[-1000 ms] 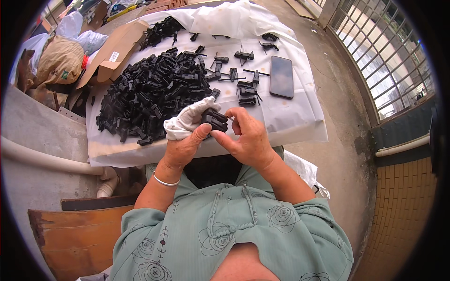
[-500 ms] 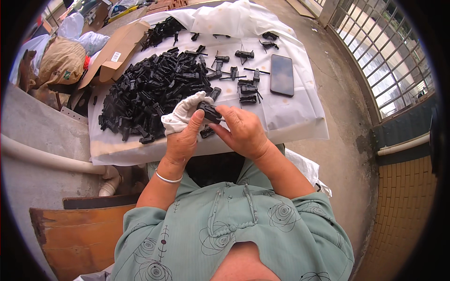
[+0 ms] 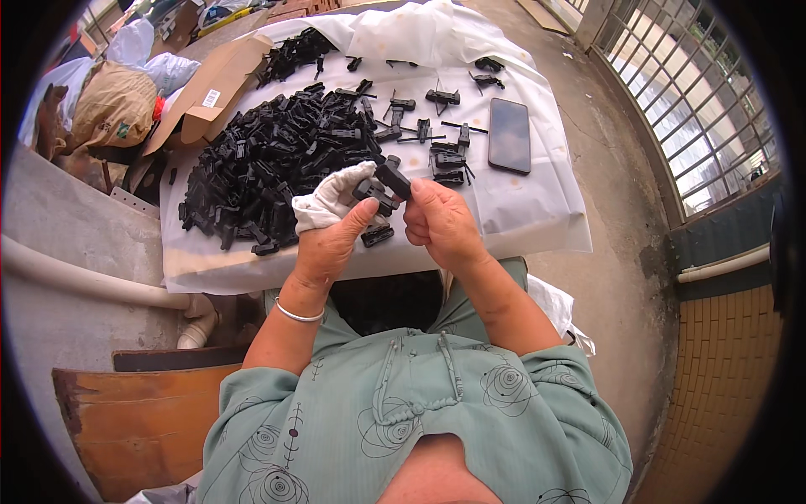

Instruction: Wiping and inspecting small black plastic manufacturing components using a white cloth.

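Observation:
My left hand, its fingers covered by a white cloth glove and its thumb bare, is closed on a black plastic clip-like part. Between the thumb and fingers of my right hand is a dark block-shaped plastic piece, tilted over the first part. Whether the two pieces touch or are joined, I cannot tell. Both hands are above the table's near edge, and just below them lies another black part. To the left spreads a big heap of similar black parts.
White sheeting covers the table. Several black parts with thin rods lie loosely right of the heap, beside a phone. An opened cardboard box rests at the left edge. A barred railing stands to the right.
My right hand has turned and its fingers have curled in; the block-shaped piece now shows raised between the hands. My left hand keeps its grip with little movement.

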The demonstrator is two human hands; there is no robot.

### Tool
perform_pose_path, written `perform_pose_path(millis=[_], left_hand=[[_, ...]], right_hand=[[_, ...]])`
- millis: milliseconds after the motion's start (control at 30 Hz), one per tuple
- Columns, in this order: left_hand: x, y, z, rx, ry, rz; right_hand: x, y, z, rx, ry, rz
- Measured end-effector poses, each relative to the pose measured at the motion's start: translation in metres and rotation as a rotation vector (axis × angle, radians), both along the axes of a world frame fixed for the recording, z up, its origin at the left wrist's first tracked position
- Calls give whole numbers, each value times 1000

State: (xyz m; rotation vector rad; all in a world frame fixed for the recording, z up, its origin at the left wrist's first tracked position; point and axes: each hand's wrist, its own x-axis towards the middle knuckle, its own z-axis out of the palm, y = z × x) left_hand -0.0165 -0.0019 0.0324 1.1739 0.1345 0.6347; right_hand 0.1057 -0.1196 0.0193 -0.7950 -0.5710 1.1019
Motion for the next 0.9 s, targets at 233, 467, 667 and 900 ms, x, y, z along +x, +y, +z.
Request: perform_pose_path(millis=[233,467,667,900], left_hand=[[8,5,9,45,46,58],[22,10,10,49,126,144],[36,12,10,-40,169,86],[43,12,2,70,178,41]], right_hand=[[8,2,0,45,184,26],[30,3,-6,56,42,-16],[40,3,-13,45,51,-37],[37,0,-9,-44,-377,-234]])
